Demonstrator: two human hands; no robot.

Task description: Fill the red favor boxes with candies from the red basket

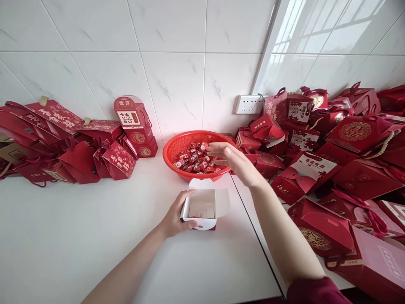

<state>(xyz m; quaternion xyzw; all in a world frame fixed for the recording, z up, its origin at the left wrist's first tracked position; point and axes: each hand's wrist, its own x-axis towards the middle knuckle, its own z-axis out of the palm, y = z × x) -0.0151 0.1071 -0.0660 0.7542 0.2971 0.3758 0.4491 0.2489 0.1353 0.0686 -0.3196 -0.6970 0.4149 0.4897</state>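
Observation:
My left hand (178, 214) grips the near-left side of a small gift box (201, 203), its thumb at the front and fingers along the side. The box stands upright on the table with its white flaps spread, and a bit of red shows at its bottom. Behind it sits a red plastic basket (171, 145) holding many red-wrapped candies (198, 157). Over the basket's right side hovers my right hand (232, 162), fingers stretched out and apart, with nothing visible in them. Its fingertips are just above the candies; whether they touch cannot be made out.
Red gift boxes (316, 173) are heaped along the right side, close to my right forearm. More red boxes (82, 158) stand at the left, beside a tall stacked pair (134, 122). A white power strip (249, 104) is at the tiled wall. A dark seam crosses the white table (126, 236).

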